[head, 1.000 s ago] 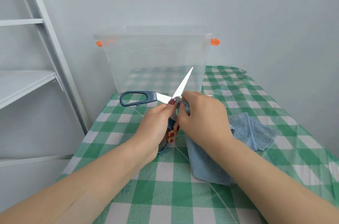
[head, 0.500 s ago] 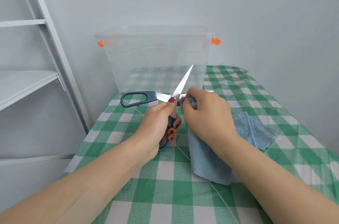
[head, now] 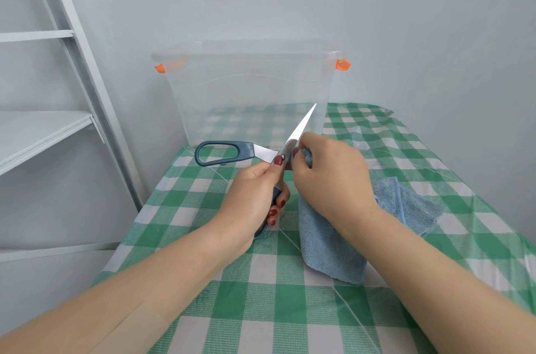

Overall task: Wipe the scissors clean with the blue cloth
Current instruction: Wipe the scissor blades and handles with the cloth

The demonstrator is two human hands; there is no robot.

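Observation:
The scissors (head: 226, 153) have dark blue handles and steel blades, and they are spread wide open above the table. My left hand (head: 255, 203) grips the lower handle, thumb near the pivot. One blade points up and to the right; the other handle loop sticks out to the left. My right hand (head: 330, 179) pinches a bunched part of the blue cloth (head: 330, 249) against the second blade, which is hidden beneath it. The rest of the cloth hangs down and lies on the table.
A green and white checked tablecloth (head: 261, 310) covers the table. A clear plastic storage box (head: 249, 92) with orange clips stands at the back against the wall. A white metal shelf unit (head: 43, 127) stands to the left.
My right hand with the cloth has slid a little to the right and outward along the hidden blade. The scissors and my left hand have stayed almost still.

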